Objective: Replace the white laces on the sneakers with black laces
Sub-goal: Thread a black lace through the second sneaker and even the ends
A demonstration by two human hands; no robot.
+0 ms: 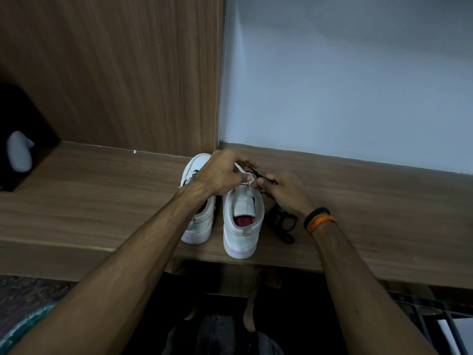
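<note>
On the wooden shelf (102, 190), going from the left, a black box (23, 139) with something pale and rounded (19, 155) against it sits by the wood-grain panel (115, 73). Further along stand two white sneakers side by side, heels toward the shelf edge. The left sneaker (198, 221) lies partly under the person's left forearm, with a bit of black lace showing near its front. The left hand (222, 175) reaches over the right sneaker (242, 221), fingers curled, pinching its white upper by the eyelets. Just beside it the right hand (284, 193) has its fingertips pinched on a thin black lace (258, 174) that runs between the two hands above the shoe's front. A loose bundle of black laces (281, 224) lies on the shelf just right of that sneaker, below the right wrist, which wears black and orange bands (320, 219). Behind stands a pale wall (358, 85).
</note>
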